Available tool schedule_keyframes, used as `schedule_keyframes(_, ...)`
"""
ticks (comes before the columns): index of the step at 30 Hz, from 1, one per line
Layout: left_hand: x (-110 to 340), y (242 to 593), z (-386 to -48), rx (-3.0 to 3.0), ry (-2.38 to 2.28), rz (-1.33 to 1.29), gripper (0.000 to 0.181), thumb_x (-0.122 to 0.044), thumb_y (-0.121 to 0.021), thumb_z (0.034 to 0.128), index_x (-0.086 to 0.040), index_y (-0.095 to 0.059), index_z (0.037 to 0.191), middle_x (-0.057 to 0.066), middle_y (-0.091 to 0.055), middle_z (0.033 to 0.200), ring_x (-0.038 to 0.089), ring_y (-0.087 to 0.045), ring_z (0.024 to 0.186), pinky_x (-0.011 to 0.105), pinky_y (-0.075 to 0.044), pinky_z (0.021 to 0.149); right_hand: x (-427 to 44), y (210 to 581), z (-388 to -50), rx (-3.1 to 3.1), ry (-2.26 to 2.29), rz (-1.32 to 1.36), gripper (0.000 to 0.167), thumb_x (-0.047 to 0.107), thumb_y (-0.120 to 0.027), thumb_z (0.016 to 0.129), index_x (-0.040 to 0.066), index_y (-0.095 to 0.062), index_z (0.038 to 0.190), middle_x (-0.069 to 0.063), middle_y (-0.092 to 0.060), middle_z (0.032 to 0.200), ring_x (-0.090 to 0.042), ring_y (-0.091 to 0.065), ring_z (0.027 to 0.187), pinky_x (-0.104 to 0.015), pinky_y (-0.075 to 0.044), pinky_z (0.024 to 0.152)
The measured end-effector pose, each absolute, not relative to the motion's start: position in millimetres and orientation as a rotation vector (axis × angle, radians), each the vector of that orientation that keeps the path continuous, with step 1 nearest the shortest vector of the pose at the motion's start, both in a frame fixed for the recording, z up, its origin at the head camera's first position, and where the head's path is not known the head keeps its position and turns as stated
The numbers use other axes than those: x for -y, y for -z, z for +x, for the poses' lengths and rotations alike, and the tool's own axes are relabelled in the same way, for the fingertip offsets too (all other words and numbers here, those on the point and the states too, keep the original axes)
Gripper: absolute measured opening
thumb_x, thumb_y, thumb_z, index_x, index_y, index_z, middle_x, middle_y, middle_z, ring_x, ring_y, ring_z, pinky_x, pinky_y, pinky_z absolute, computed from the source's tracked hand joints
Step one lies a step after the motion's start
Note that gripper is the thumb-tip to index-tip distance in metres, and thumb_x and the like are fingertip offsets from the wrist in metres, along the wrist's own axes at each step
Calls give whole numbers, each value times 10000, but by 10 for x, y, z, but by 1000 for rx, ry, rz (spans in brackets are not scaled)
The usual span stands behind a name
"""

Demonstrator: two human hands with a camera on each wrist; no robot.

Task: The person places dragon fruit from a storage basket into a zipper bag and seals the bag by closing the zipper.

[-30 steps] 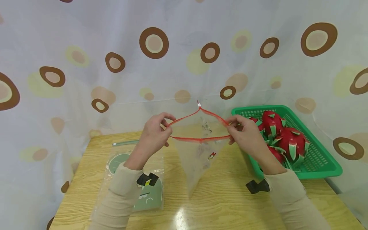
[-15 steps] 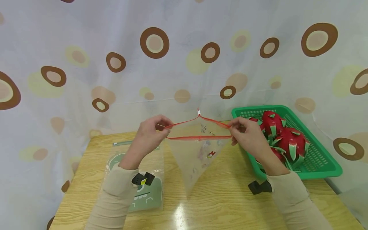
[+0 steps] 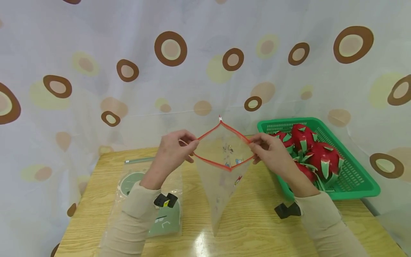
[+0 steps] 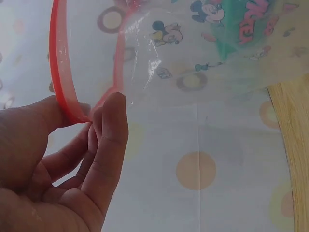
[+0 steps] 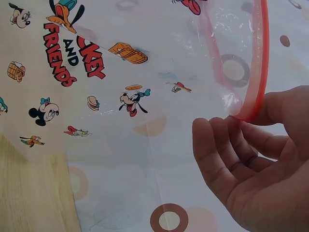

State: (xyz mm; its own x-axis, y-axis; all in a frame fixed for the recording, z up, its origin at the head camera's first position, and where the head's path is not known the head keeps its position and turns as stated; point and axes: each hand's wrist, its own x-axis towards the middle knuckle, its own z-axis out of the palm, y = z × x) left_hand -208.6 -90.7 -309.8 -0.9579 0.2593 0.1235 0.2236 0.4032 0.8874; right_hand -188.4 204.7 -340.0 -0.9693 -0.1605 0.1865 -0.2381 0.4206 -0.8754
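Observation:
A clear zip bag (image 3: 218, 185) with red zip edges and small cartoon prints hangs between my hands above the table. Its mouth gapes in a diamond shape, with the white slider (image 3: 220, 119) at the far corner. My left hand (image 3: 174, 151) pinches the left end of the red rim between thumb and fingers. At the opposite end, my right hand (image 3: 273, 153) pinches the rim the same way. In the left wrist view, the red zip strip (image 4: 59, 63) bends at my fingertips. Lettering and cartoon figures (image 5: 63, 58) show on the bag in the right wrist view.
A green basket (image 3: 363, 178) with several red dragon fruits (image 3: 325, 159) stands on the right. Left of the bag, a clear zip bag with a green print (image 3: 170, 217) lies flat on the wooden table (image 3: 257, 228). A patterned curtain (image 3: 192, 82) hangs behind.
The bag's mouth has widened front to back: its near rim now dips to a point toward me. My hands have drawn slightly closer together, still holding the rim.

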Motion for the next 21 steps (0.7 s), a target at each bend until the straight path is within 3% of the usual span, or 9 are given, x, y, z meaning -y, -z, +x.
schedule_keyframes(10, 753, 3131, -2102, -2498, -1737, 406, 132, -222, -625, 969, -143, -647, 1073, 103, -584, 968, 261, -664, 561, 384, -615, 596, -2048, 3393, -1860, 2572, -1624, 414, 273, 220, -539, 1031, 4, -603, 1186, -166, -597, 883, -185, -650, 672, -299, -605, 664)
schedule_keyframes(21, 686, 3081, -2109, -2560, -1812, 392, 122, -154, -623, 939, -123, -694, 1033, 81, -601, 853, 279, -657, 484, 377, -611, 587, -2017, 3398, -1850, 2622, -1510, 431, 217, 226, -578, 1013, 60, -629, 1143, -124, -627, 875, -174, -654, 687, -273, -559, 658)
